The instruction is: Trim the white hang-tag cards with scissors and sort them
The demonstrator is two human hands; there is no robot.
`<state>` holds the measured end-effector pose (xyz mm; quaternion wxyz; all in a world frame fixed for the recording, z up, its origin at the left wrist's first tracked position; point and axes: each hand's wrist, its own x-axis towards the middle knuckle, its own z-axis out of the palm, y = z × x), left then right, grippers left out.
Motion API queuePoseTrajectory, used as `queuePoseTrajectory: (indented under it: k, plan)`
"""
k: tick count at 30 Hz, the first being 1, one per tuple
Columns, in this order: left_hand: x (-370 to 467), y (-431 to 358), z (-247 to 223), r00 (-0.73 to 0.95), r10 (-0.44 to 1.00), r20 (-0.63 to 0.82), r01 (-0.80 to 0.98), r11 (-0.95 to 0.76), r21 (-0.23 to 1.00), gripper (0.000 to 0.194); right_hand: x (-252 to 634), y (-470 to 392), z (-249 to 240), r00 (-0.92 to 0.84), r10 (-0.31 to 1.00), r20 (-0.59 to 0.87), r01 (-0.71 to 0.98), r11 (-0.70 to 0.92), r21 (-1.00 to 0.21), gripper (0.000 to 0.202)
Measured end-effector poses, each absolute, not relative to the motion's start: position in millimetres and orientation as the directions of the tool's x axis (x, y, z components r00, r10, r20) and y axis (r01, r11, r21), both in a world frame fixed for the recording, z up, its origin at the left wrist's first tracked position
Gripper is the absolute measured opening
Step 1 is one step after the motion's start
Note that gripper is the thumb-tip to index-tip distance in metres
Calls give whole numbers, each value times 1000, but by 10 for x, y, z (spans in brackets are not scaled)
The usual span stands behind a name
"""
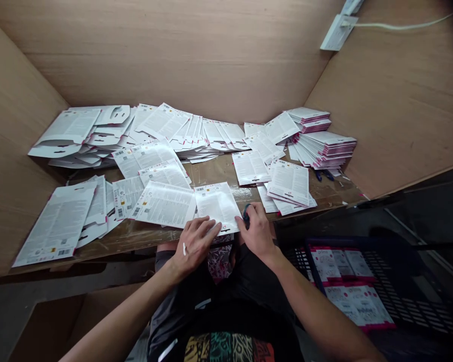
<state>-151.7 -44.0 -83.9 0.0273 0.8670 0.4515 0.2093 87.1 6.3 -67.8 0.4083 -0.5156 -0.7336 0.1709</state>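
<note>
A white printed card packet [218, 205] with a dark hang slot lies at the table's front edge, directly in front of me. My left hand [197, 244] rests on its lower left corner, fingers stretched out and lying flat. At its lower right edge my right hand [257, 229] is closed around a small dark blue tool [246, 213]; most of the tool is hidden by the fingers, so its kind is unclear. The right thumb touches the packet. Another printed packet [166, 205] lies just left of it, and a few packets [290, 182] overlap to the right.
Loose packets [68, 125] pile along the back left, and neat stacks [326, 148] stand at the back right near a blue-handled item [327, 175]. Board walls [181, 55] enclose the table. A dark blue basket [411, 301] with pink-edged packets stands below right; a cardboard box [56, 322] is below left.
</note>
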Motion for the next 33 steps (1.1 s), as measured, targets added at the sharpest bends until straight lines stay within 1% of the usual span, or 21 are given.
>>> queuePoseTrajectory:
  k: [2,4,5,7,8,9,10,11,12,13,14,15,16,17,18,19,20,22,25,27,33]
  plan:
    - [-1472,-473,-836,474,788,393,759,-592,271,59,895,78,-630,-80,922,380,449,373,-812,14]
    - [-1439,-463,-765,420,803,422,786,-554,273,54,984,215,-521,-51,919,392,338,385,-859,16]
    - [-1453,-449,-716,351,836,422,833,-485,266,54,1056,329,-439,-27,908,418,333,403,-853,16]
    - [-1564,-441,-632,111,910,400,943,-223,245,68,1238,606,-230,23,876,482,428,427,-797,16]
    - [-1653,-460,-609,-21,923,385,970,-75,232,76,1334,740,-115,28,860,510,520,423,-742,14]
    - [-1750,-498,-606,-118,923,366,975,38,218,80,1420,850,-3,30,840,541,631,404,-662,12]
    - [-1841,-549,-620,-161,925,346,974,93,205,81,1486,924,96,45,814,579,725,372,-579,9]
    - [-1915,-605,-646,-141,936,324,978,81,194,80,1521,957,173,63,787,614,781,344,-521,7]
    - [-1961,-655,-678,-67,952,299,983,11,185,78,1522,948,221,92,765,637,785,338,-519,4]
    - [-1976,-686,-706,47,962,267,979,-97,179,77,1487,904,234,125,766,630,728,361,-583,2]
    - [-1964,-688,-724,178,956,232,959,-222,178,75,1422,834,211,135,803,581,604,398,-691,6]
    - [-1932,-652,-727,303,933,193,924,-337,181,72,1339,749,156,99,865,492,426,410,-806,12]
    - [-1892,-575,-715,411,898,156,880,-436,190,69,1248,660,76,7,924,381,232,370,-900,19]
    - [-1852,-460,-692,497,859,125,835,-513,201,65,1163,575,-20,-112,956,272,72,281,-957,24]
    - [-1822,-315,-664,559,823,101,796,-567,212,62,1090,502,-123,-228,957,180,-27,179,-983,29]
    - [-1805,-152,-635,601,795,81,767,-602,222,61,1036,443,-224,-316,942,110,-74,91,-993,31]
    - [-1800,15,-611,629,775,66,745,-625,232,60,1000,400,-316,-365,929,58,-89,27,-996,32]
    - [-1812,314,-581,663,747,40,719,-651,242,62,974,355,-459,-374,927,4,-79,-28,-996,34]
    - [-1829,570,-578,689,725,-2,707,-671,222,64,998,339,-574,-339,941,14,-53,-4,-999,36]
    - [-1827,618,-586,697,717,-14,704,-681,201,65,1026,336,-608,-353,935,31,-51,14,-999,36]
    - [-1815,597,-599,702,712,14,694,-688,213,66,1106,360,-640,-406,914,8,-63,-20,-998,33]
